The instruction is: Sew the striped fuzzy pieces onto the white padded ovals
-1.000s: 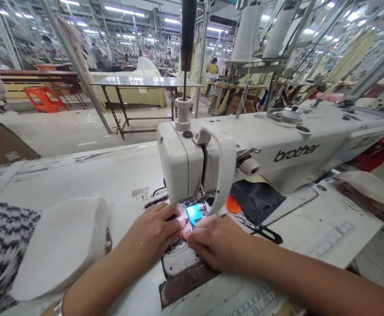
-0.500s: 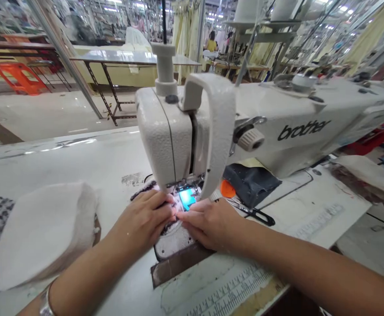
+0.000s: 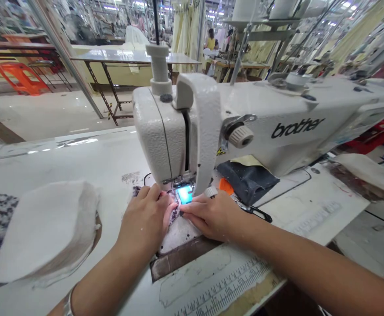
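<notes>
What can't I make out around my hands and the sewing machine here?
Head view: much of the patterned fabric, covered by the left hand and right hand.
Head view: part of the scissors, behind the right hand.
Head view: tops of the thread cones, cut off by the top edge.
Head view: the person in yellow, too small and blurred for detail.

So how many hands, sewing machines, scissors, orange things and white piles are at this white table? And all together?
Left hand and right hand: 2
Sewing machine: 1
Pair of scissors: 1
Orange thing: 1
White pile: 1
Total: 6
</notes>
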Demonstrator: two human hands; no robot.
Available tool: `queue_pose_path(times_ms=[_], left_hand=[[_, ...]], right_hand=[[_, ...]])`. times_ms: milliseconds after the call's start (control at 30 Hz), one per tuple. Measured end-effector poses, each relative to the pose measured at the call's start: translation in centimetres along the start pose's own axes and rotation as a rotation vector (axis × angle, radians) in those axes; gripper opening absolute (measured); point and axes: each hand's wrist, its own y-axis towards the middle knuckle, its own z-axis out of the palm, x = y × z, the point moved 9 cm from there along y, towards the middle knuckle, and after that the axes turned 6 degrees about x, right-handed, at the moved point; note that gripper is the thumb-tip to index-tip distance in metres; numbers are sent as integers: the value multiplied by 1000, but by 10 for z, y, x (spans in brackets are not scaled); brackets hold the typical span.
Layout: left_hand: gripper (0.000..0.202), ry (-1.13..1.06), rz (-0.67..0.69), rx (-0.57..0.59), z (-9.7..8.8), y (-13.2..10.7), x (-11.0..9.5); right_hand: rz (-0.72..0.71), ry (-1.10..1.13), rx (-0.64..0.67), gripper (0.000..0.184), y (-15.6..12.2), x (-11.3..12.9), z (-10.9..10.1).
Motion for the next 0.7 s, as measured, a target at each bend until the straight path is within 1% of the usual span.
queue_pose_path(times_ms=[67, 167, 233, 333, 367, 433, 500, 600, 700], left_hand=[[22, -48, -18, 64, -1, 0, 1], [28, -129, 12, 150, -5, 1, 3], [31, -174, 42, 140, -12, 3, 10], [24, -144, 119, 63, -22, 6, 20], [21, -120, 149, 52, -23, 5, 23], [19, -94, 167, 76, -18, 3, 26], [20, -95, 127, 138, -10, -2, 28], [22, -86, 33, 248, 0, -18, 25], [26, -92, 1, 305, -1, -36, 21]], right_hand=[[-5, 19, -17, 19, -1, -2, -1], [-9, 30, -19, 20, -2, -3, -1], [-23, 36, 0, 18, -2, -3, 0], [-56, 73, 36, 15, -3, 1, 0], [-66, 83, 49, 15, -3, 2, 1], [-85, 79, 73, 16, -3, 5, 2], [-100, 59, 82, 17, -3, 8, 3], [-103, 50, 56, 16, -4, 9, 2], [-103, 61, 35, 16, -4, 9, 0]])
